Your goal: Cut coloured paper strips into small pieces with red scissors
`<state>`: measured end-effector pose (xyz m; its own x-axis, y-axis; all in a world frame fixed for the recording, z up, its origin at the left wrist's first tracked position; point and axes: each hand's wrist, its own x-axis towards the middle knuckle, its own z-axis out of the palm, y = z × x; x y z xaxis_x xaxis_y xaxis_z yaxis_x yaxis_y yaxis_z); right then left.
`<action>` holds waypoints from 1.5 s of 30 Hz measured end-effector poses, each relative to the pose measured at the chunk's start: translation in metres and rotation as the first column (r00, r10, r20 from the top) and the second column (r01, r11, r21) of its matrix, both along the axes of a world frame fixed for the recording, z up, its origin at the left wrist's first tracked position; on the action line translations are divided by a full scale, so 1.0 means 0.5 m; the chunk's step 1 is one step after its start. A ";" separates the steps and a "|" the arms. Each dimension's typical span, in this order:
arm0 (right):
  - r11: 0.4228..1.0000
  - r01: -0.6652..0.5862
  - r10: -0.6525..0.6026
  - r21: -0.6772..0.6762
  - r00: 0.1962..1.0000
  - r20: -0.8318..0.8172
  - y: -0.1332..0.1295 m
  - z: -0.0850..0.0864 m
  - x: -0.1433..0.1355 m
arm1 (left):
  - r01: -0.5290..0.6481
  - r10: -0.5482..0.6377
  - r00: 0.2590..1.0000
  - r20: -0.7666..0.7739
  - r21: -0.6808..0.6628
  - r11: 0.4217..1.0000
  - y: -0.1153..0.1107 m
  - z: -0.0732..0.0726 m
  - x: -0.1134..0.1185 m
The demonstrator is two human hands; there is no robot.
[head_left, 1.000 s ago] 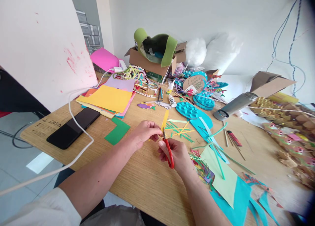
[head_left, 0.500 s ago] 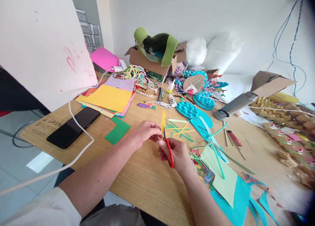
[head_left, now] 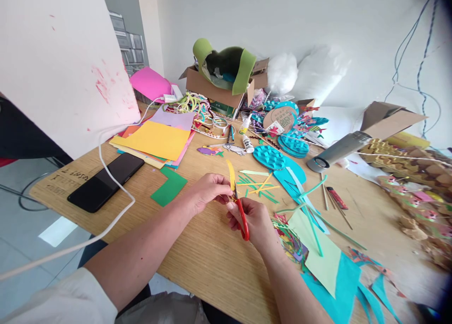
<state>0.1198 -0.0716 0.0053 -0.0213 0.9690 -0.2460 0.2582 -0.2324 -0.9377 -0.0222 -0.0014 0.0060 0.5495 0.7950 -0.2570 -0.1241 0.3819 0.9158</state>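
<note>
My right hand [head_left: 252, 220] is closed round a pair of scissors [head_left: 243, 218] with red handles, blades pointing away from me. A narrow yellow paper strip [head_left: 230, 172] stands up from my left hand [head_left: 214, 190], pinched in its fingers. The blades meet the strip close to my left fingertips, and its far end curves to the left. Just beyond my right hand lie thin green and yellow paper strips [head_left: 259, 185], loosely crossed on the wooden table [head_left: 197, 267]. To the left of my left hand is an L-shaped piece of green paper [head_left: 168, 186].
A black phone [head_left: 105, 182] and a white cable [head_left: 116, 182] lie at left, near stacked coloured paper [head_left: 160, 138]. Glue bottles [head_left: 247, 144] stand beyond my hands. On the right are a steel flask [head_left: 337, 152], light green paper [head_left: 314, 253] and blue scraps [head_left: 339, 286].
The yellow strip stood straight before; its upper end now bends left. Both hands have stayed in nearly the same place.
</note>
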 end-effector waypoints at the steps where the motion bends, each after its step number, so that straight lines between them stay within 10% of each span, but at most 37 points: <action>1: 1.000 0.000 0.000 -0.002 1.000 -0.008 0.000 0.001 0.000 | -0.007 0.007 1.000 -0.002 0.000 1.000 0.000 0.001 0.000; 24: 0.997 -0.068 0.068 0.048 0.998 -0.005 -0.003 0.006 0.002 | -0.023 0.021 0.999 0.035 0.042 0.999 -0.001 0.000 0.002; 37: 0.988 -0.112 0.091 0.104 0.978 0.187 0.012 0.006 0.009 | -0.277 0.269 0.942 0.199 0.011 0.961 0.002 0.015 -0.004; 45: 0.992 0.109 -0.118 0.060 0.978 0.175 -0.066 0.049 0.030 | -0.387 0.372 0.870 0.323 -0.019 0.922 -0.012 0.013 0.017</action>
